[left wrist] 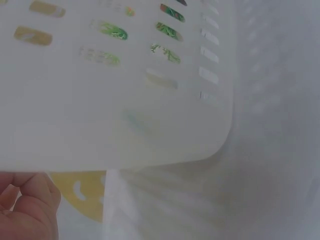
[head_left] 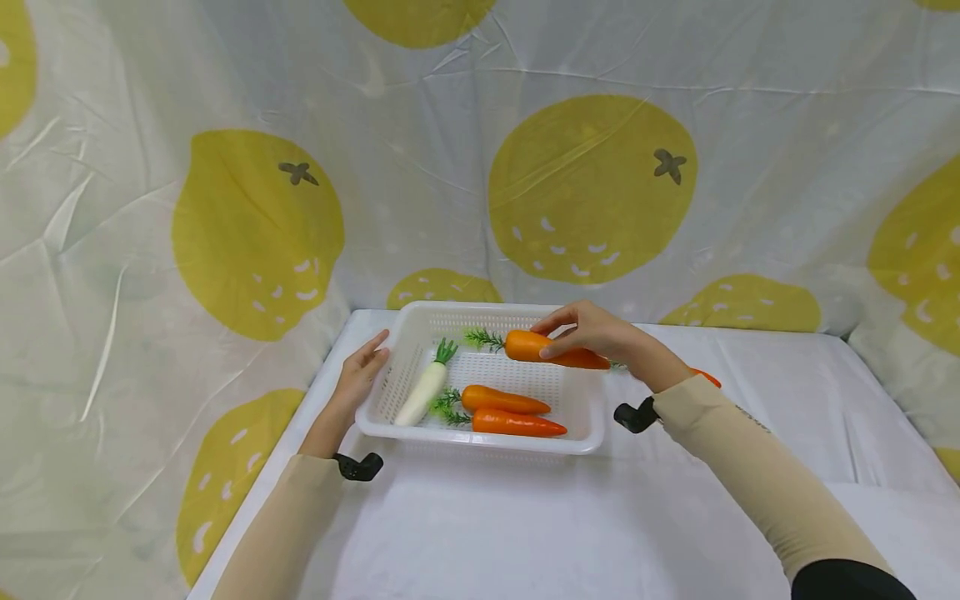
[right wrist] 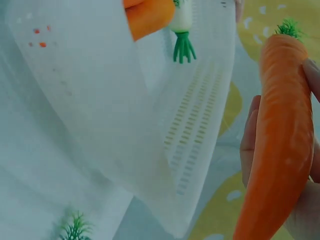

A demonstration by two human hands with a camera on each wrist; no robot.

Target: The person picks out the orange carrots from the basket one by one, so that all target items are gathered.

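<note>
My right hand (head_left: 592,331) grips an orange carrot (head_left: 568,351) over the right back part of a white plastic basket (head_left: 480,443). In the right wrist view the same carrot (right wrist: 282,130) has green leaves at its top, and fingers wrap it from both sides. Inside the basket, a white radish (head_left: 422,393) lies at the left, and two more carrots (head_left: 517,422) lie side by side near the front. My left hand (head_left: 362,373) rests along the basket's left side, fingers fairly straight; the left wrist view shows only part of it, by the rim.
Another orange piece (head_left: 707,377) shows on the white-covered table (head_left: 480,525) behind my right wrist, with green leaves (right wrist: 76,229) beside the basket in the right wrist view. A lemon-print cloth (head_left: 420,183) hangs behind and at the left.
</note>
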